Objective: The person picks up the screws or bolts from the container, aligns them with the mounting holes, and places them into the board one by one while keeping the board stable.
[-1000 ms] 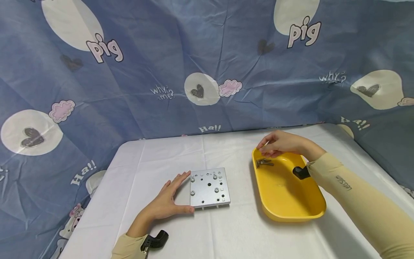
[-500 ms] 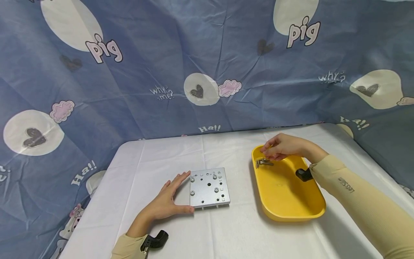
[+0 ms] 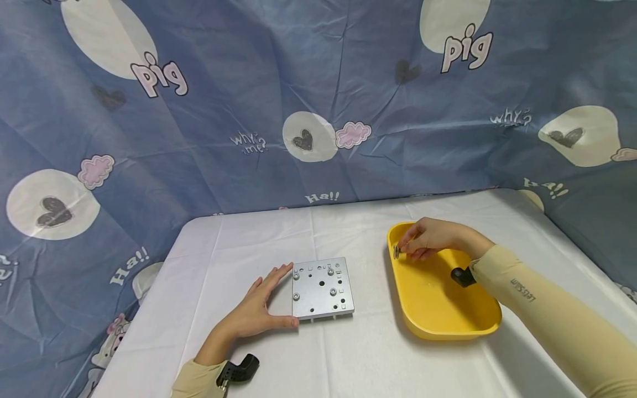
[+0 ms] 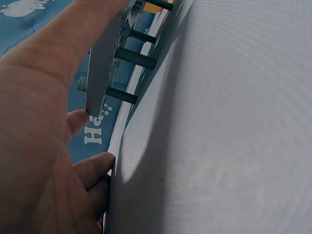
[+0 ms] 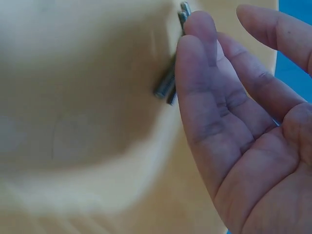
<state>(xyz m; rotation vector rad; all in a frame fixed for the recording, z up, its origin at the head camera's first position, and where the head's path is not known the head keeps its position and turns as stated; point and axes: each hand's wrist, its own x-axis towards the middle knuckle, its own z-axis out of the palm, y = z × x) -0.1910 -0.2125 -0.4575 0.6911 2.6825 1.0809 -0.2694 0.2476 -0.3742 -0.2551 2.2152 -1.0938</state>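
Screws (image 3: 397, 251) under right hand (image 3: 427, 239) fingertips, in tray (image 3: 448, 309)

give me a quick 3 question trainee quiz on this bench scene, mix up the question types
1. True or false: the left hand rests against the edge of the grey metal plate.
2. Where do the screws lie? A) on the white table B) in the yellow tray C) on top of the plate
3. Fill in: the right hand reaches its fingertips to the ___ at the tray's far end.

Key: 1 true; 2 B; 3 screws
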